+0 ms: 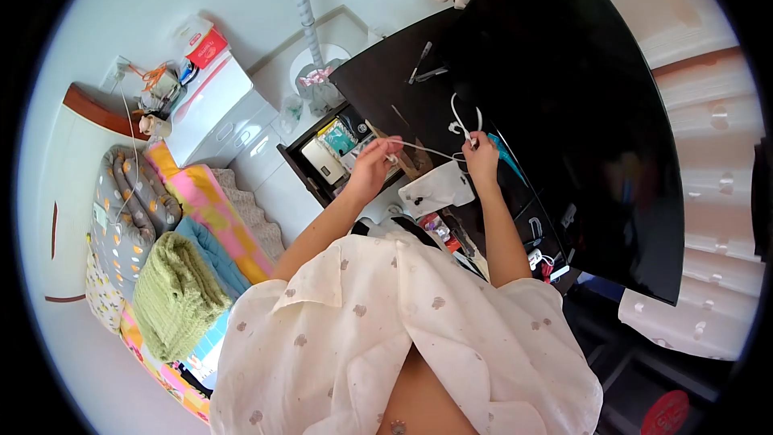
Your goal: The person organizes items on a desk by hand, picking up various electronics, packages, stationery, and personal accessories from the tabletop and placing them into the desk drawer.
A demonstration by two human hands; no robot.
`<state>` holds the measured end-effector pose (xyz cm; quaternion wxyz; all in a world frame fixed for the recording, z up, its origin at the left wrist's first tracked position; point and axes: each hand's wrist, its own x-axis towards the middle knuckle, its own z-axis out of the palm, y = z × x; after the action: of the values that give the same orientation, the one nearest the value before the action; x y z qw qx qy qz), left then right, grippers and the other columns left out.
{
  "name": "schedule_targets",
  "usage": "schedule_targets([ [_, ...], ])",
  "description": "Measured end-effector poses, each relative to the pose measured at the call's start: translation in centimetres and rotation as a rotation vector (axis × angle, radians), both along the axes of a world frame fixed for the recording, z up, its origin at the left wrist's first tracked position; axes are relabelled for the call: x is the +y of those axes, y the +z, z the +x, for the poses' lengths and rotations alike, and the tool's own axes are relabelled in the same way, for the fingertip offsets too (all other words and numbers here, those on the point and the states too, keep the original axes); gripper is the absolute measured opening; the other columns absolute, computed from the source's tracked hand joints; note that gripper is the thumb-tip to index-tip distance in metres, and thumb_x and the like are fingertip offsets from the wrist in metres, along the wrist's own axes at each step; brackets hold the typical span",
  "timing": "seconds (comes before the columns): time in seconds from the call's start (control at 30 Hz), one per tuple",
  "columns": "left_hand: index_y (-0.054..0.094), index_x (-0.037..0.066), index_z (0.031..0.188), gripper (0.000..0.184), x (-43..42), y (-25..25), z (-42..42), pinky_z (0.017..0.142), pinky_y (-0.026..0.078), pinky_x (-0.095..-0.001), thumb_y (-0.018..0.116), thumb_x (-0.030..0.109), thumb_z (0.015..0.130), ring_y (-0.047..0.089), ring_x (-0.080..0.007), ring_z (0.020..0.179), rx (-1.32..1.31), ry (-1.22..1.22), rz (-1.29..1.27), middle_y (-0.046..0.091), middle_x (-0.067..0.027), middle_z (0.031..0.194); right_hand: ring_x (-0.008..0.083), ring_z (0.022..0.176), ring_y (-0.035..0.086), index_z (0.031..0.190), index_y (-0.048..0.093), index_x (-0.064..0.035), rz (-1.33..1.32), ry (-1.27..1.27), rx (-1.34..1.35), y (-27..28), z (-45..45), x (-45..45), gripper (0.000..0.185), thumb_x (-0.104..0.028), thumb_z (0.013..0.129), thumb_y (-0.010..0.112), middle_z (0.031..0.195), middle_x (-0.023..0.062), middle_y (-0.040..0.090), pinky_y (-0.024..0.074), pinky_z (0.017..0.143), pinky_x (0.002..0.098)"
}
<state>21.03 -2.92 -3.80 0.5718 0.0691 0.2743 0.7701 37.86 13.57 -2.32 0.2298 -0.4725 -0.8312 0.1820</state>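
A white cable [427, 149] runs between my two hands above the dark desk's edge. My left hand [377, 163] is closed round one part of it, over the open drawer [299, 163]. My right hand [481, 157] pinches the cable's other part, and a loop of it stands up beyond the fingers over the desk. Just below the cable lies a white pouch [437, 189] with a dark spot on it. Inside the drawer are a white box [322, 163] and a teal packet [338, 138]. A blue strip-like thing [507, 159] lies right of my right hand.
Pens [420, 62] lie on the black desk [580, 113]. A white cabinet [211, 109] with a red box [207, 47] stands at the left, near a bed with a green blanket [179, 294]. Pale curtains [713, 193] hang at the right. Small items lie below the pouch.
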Motion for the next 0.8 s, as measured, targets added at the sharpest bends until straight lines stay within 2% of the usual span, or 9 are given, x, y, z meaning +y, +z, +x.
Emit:
schedule_targets([
  [0.13,0.05,0.007,0.089,0.021,1.6,0.5,0.0,0.094,0.025,-0.0402,0.047,0.027,0.082,0.039,-0.0199,0.107,-0.126,0.062,-0.021,0.044,-0.0079,0.115,0.0332,0.066,0.053,0.082,0.053,-0.0032,-0.006,0.014,0.088,1.7,-2.0,-1.3,0.016,-0.009,0.068,0.057,0.071,0.017,0.053,0.0436,0.058,0.0393],
  [0.27,0.047,0.007,0.096,0.024,4.4,-5.3,1.7,0.083,0.038,-0.0393,0.051,0.025,0.081,0.046,-0.0217,0.102,-0.214,-0.092,-0.076,0.048,-0.0089,0.111,0.0332,0.075,0.052,0.088,0.053,-0.0046,-0.115,0.285,0.095,-2.5,-3.6,-4.6,0.023,-0.011,0.067,0.058,0.08,0.0159,0.053,0.0429,0.064,0.0384],
  [0.3,0.037,0.005,0.108,0.037,5.0,-4.2,2.4,0.072,0.045,-0.0376,0.056,0.019,0.079,0.052,-0.0249,0.094,-0.056,-0.051,-0.305,0.049,-0.013,0.109,0.0346,0.077,0.051,0.092,0.051,-0.0044,-0.18,0.376,0.207,-2.3,-4.3,-6.6,0.027,-0.009,0.066,0.058,0.081,0.017,0.053,0.0426,0.065,0.0386],
  [0.43,0.024,0.002,0.114,0.047,3.3,-2.2,1.3,0.068,0.048,-0.0396,0.054,0.007,0.078,0.057,-0.0303,0.081,-0.061,0.101,-0.325,0.051,-0.0174,0.106,0.0358,0.078,0.05,0.091,0.049,-0.0036,-0.248,0.463,0.249,-2.2,-5.7,-10.2,0.026,-0.005,0.066,0.057,0.085,0.0175,0.05,0.0422,0.067,0.0393],
  [0.53,0.029,0.004,0.11,0.037,1.2,-3.6,-0.4,0.064,0.05,-0.0384,0.048,0.002,0.079,0.058,-0.0275,0.077,-0.076,0.17,-0.321,0.053,-0.0198,0.099,0.0319,0.075,0.051,0.093,0.049,-0.0042,-0.213,0.621,0.318,-2.4,-6.8,-11.0,0.025,-0.004,0.068,0.056,0.086,0.0148,0.048,0.0426,0.064,0.036],
  [0.6,0.031,0.003,0.109,0.033,-0.9,-4.4,-1.2,0.062,0.05,-0.0366,0.047,0.003,0.08,0.057,-0.0251,0.073,-0.108,0.242,-0.331,0.054,-0.0192,0.097,0.0203,0.08,0.053,0.099,0.049,-0.003,-0.63,0.689,0.219,-1.5,-7.0,-11.6,0.029,-0.005,0.071,0.056,0.09,0.0108,0.048,0.0435,0.063,0.0294],
  [0.67,0.034,0.001,0.108,0.03,-3.4,-5.6,-1.6,0.06,0.05,-0.0348,0.046,0.004,0.081,0.057,-0.0226,0.069,-0.141,0.326,-0.345,0.055,-0.0185,0.094,0.0128,0.081,0.052,0.101,0.047,-0.0037,-0.641,0.778,0.273,-3.3,-7.6,-12.6,0.028,-0.009,0.075,0.056,0.093,0.0064,0.047,0.0445,0.062,0.0264],
  [0.73,0.04,0.002,0.106,0.027,-5.3,-7.9,-1.8,0.058,0.049,-0.0292,0.05,0.008,0.081,0.053,-0.0168,0.066,-0.153,0.42,-0.436,0.056,-0.0147,0.096,0.0119,0.082,0.051,0.102,0.044,-0.0042,-1.624,0.393,0.448,-4.6,-8.6,-14.0,0.029,-0.015,0.078,0.055,0.096,0.0041,0.047,0.0459,0.064,0.0256],
  [0.8,0.044,0.004,0.104,0.026,-6.5,-11.1,-1.5,0.056,0.048,-0.0275,0.051,0.014,0.081,0.053,-0.0139,0.065,-0.186,0.456,-0.476,0.058,-0.0099,0.093,0.014,0.087,0.052,0.1,0.042,-0.0038,-1.333,0.503,0.277,-6.9,-9.3,-15.4,0.033,-0.017,0.075,0.06,0.095,0.0042,0.051,0.0457,0.068,0.0277],
])
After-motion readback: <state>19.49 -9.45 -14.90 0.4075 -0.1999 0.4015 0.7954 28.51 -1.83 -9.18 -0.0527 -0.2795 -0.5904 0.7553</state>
